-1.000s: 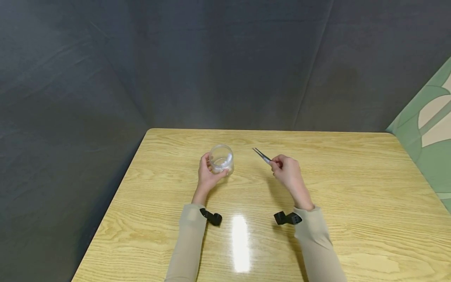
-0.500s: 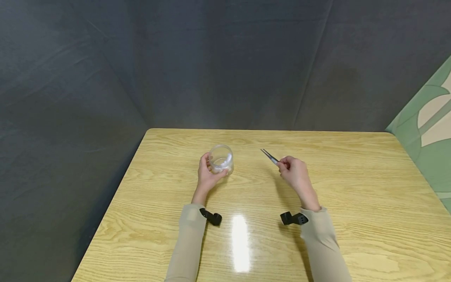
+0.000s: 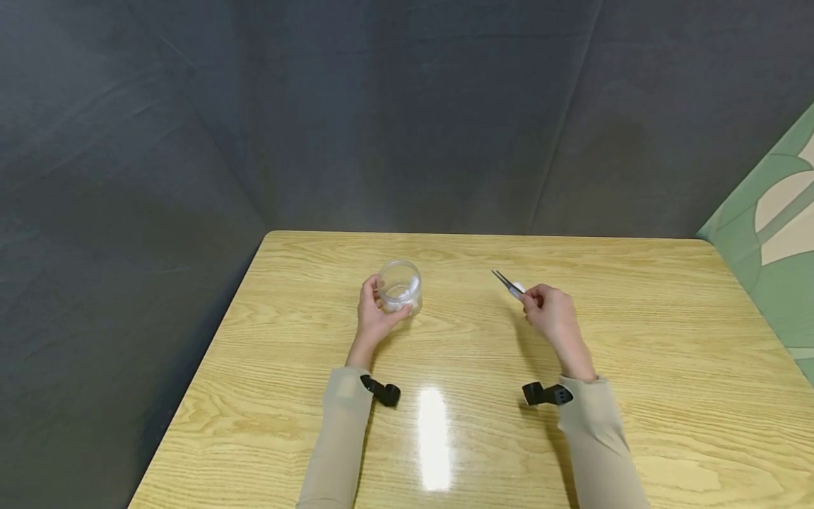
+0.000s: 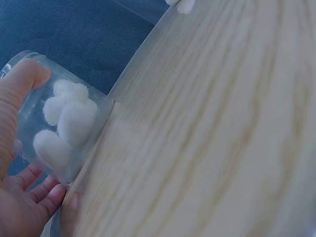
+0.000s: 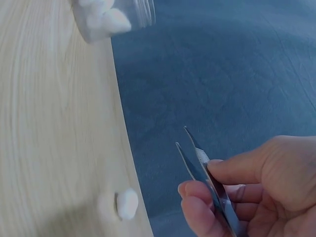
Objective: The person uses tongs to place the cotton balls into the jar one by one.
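Note:
My left hand [image 3: 373,318] grips a clear round jar [image 4: 29,116], thumb on one side and fingers on the other. The jar stands open-topped on the table with several white cotton balls [image 4: 76,123] inside. To its right, my right hand [image 3: 552,322] pinches metal tweezers [image 5: 203,170] between thumb and fingers. Their tips are apart with nothing between them and point up and left in the head view. A loose cotton ball [image 5: 128,204] lies on the table just beyond the tweezers, partly hidden by them and the hand in the head view.
The wood-grain table [image 3: 305,438] ends at a far edge in front of a dark curtain [image 3: 394,127]. A green and beige patterned panel [image 3: 776,233] stands at the right. Each wrist wears a black camera [image 3: 384,392].
My right hand has moved right with the tweezers, away from the jar. The loose cotton ball shows beside the tweezers now. My left hand and the jar have stayed put.

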### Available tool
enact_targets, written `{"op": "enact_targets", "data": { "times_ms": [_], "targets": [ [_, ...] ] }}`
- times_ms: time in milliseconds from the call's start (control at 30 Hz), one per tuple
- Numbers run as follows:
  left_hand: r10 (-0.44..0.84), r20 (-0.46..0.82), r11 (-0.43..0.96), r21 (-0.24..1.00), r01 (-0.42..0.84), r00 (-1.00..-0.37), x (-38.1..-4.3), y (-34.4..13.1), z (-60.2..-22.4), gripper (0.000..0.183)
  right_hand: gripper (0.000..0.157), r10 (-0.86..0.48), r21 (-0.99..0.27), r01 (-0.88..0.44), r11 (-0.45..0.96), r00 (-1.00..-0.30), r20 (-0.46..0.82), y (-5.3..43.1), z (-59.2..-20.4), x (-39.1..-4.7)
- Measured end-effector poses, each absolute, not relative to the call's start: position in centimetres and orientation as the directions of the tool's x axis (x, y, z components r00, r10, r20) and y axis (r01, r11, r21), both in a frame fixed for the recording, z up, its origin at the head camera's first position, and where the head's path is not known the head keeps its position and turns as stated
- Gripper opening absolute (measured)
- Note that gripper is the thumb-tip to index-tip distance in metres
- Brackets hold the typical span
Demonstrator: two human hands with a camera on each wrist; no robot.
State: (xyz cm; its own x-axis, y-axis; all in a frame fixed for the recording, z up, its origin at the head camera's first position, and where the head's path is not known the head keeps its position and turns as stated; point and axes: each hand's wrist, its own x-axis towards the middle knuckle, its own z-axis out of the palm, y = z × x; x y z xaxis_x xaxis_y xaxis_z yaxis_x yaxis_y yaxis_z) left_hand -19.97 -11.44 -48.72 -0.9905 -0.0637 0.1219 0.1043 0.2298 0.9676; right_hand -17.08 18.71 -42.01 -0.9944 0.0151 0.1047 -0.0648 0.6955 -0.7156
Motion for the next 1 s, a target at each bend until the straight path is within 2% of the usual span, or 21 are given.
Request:
{"op": "enact_targets", "data": {
  "times_ms": [167, 433, 1000],
  "targets": [
    [-0.054, 0.131, 0.23, 0.966, 0.116, -0.99, -19.9, -11.5, -48.5, 0.082, 0.017, 0.03, -0.698, -0.053, 0.714, -0.994, 0.107, 19.6, -42.6, -17.1],
    [-0.071, 0.134, 0.247, 0.963, 0.113, -0.988, -20.7, -11.8, -50.4, 0.084, 0.02, 0.065, -0.693, 0.022, 0.72, -0.997, 0.035, 20.8, -43.4, -17.1],
    [-0.089, 0.126, 0.237, 0.966, 0.102, -0.988, -20.8, -11.7, -50.5, 0.084, 0.021, 0.103, -0.653, 0.081, 0.753, -0.995, -0.005, 22.4, -44.8, -17.5]
  ]
}}
